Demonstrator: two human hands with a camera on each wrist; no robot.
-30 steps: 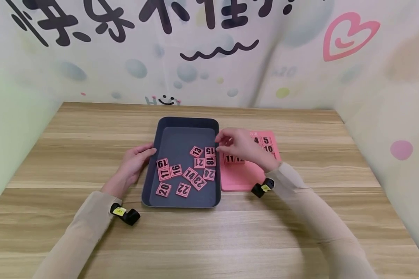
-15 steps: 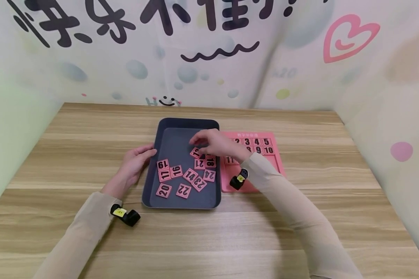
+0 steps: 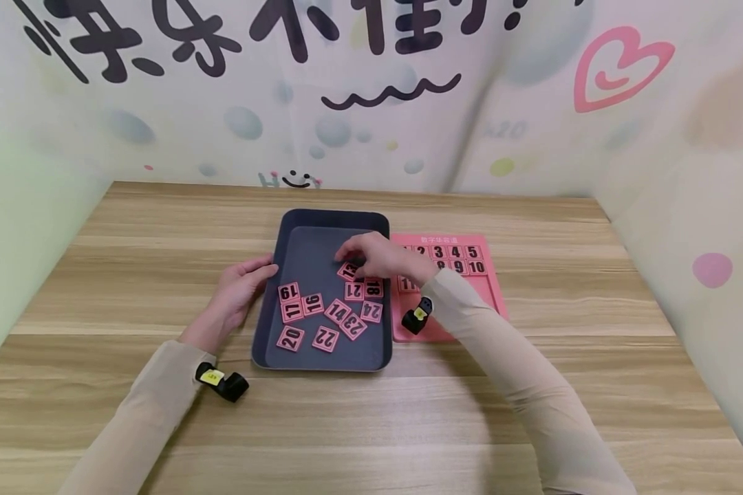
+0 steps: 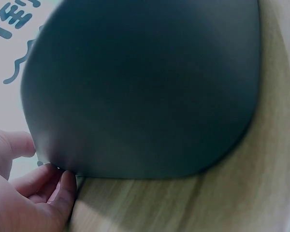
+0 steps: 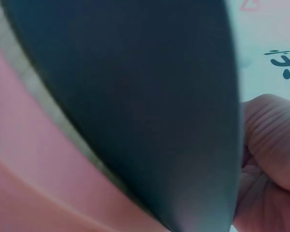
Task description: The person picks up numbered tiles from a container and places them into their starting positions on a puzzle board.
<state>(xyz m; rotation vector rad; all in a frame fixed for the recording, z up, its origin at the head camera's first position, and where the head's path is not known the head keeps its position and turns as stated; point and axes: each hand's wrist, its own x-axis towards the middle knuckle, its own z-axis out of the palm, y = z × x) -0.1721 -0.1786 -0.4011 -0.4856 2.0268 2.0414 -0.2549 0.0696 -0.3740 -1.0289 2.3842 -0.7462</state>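
Observation:
A dark rectangular tray [image 3: 318,247] on the table holds several loose pink number tiles. At its left side my left hand [image 3: 238,285] grips the edge, thumb over the rim; the left wrist view shows fingers [image 4: 65,191] against the outer wall. My right hand [image 3: 380,258] reaches over the tray's right rim, with finger and thumb on either side of the 13 tile [image 3: 349,270]. Whether they pinch it is too small to tell, and the right wrist view hides the fingertips behind the tray wall. Right of the tray lies a pink number-puzzle board [image 3: 436,323], partly covered by the right wrist.
Tiles 1 to 5 fill the board's top row, with more in the rows under it. Near the right hand lie the 21 tile [image 3: 354,291] and the 18 tile [image 3: 374,288]. A printed wall [image 3: 371,151] stands behind the wooden table [image 3: 371,426].
My right hand has moved left from between the tray and the board to over the 13 tile, its fingertips lowering slightly in the last half second. The left hand stays on the tray.

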